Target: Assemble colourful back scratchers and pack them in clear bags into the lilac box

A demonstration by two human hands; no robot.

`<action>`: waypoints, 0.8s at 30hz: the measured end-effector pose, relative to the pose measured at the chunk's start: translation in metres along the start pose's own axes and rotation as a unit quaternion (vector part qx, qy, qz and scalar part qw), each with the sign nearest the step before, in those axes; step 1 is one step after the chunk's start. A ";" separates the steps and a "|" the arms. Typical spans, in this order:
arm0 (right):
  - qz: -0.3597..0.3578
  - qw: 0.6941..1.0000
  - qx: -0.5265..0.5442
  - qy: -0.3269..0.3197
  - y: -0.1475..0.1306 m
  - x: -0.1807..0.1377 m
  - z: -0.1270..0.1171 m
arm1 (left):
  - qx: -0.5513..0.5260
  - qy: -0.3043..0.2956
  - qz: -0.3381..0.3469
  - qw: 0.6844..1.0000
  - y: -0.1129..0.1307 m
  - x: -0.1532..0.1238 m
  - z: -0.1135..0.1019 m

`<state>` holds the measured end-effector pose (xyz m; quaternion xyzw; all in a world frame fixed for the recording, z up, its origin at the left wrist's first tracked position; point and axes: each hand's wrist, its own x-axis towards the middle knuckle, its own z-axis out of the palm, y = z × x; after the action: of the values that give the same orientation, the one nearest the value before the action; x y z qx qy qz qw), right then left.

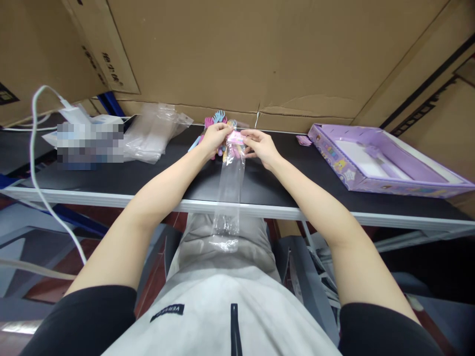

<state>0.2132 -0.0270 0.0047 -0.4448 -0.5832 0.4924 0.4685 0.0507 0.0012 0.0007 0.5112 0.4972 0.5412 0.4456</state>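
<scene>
Between my hands is a long clear plastic bag (230, 193), which hangs over the table's front edge towards my lap. A small pink printed card (235, 138) lies at the bag's upper end. With closed fingertips, my left hand (216, 137) pinches the bag's top beside the card. My right hand (261, 147) has its thumb and fingers closed at the card's right edge. Behind and under my left hand lie colourful pens with hand-shaped tops, one of them a blue hand-shaped top (219, 116). My fingers partly cover these pens.
A purple open box (349, 184) stands on the right of the black table (285, 183), with small pink cards (304, 140) by it. A stack of clear bags (148, 136) lies left, near a blurred-out item (89, 143) and a white cable (33, 133). Cardboard (237, 59) walls the back.
</scene>
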 end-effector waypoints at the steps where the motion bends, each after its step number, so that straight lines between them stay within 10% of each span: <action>1: 0.000 1.000 0.001 0.005 0.001 0.001 0.000 | -0.004 -0.002 -0.002 1.000 0.000 -0.001 0.000; 11: -0.032 0.995 0.005 0.092 0.005 0.013 -0.008 | -0.046 -0.130 -0.036 0.990 0.011 -0.016 0.002; 24: 0.024 0.995 0.048 0.083 0.000 0.017 -0.016 | 0.063 -0.132 -0.004 0.989 0.015 -0.026 0.001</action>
<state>0.2263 -0.0074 0.0081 -0.4751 -0.5067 0.4925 0.5244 0.0540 -0.0256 0.0127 0.6034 0.4691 0.4344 0.4766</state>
